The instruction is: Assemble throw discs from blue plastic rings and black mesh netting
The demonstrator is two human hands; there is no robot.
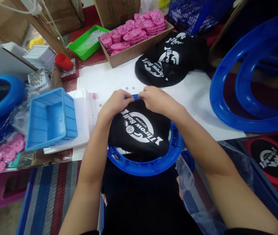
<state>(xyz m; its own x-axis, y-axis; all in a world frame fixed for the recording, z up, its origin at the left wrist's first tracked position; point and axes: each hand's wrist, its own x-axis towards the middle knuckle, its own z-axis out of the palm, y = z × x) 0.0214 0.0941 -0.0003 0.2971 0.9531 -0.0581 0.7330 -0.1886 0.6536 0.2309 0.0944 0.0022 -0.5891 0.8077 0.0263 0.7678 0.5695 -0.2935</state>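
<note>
A round black mesh cloth [115, 137] with white "Throw Ball" print lies inside a blue plastic ring [144, 168]. The ring's near side shows bare, with its ribbed face up, and the cloth does not reach it there. My left hand [116, 101] pinches the far edge of the cloth against the ring. Close beside it, my right hand [155, 98] is closed on the same far edge, fingertips pressed down. Just past the hands, two small metal pieces [130, 87] rest on the white table top [97, 76]. More printed black mesh cloths [170, 62] are piled beyond.
At left stand a light blue bin [52, 119] and a blue ring [4, 93]. Behind are a green tray [87, 42] of small metal parts, a red cup [64, 62] and a cardboard box [115, 59] of pink pieces. Large blue rings [217, 98] lean at right.
</note>
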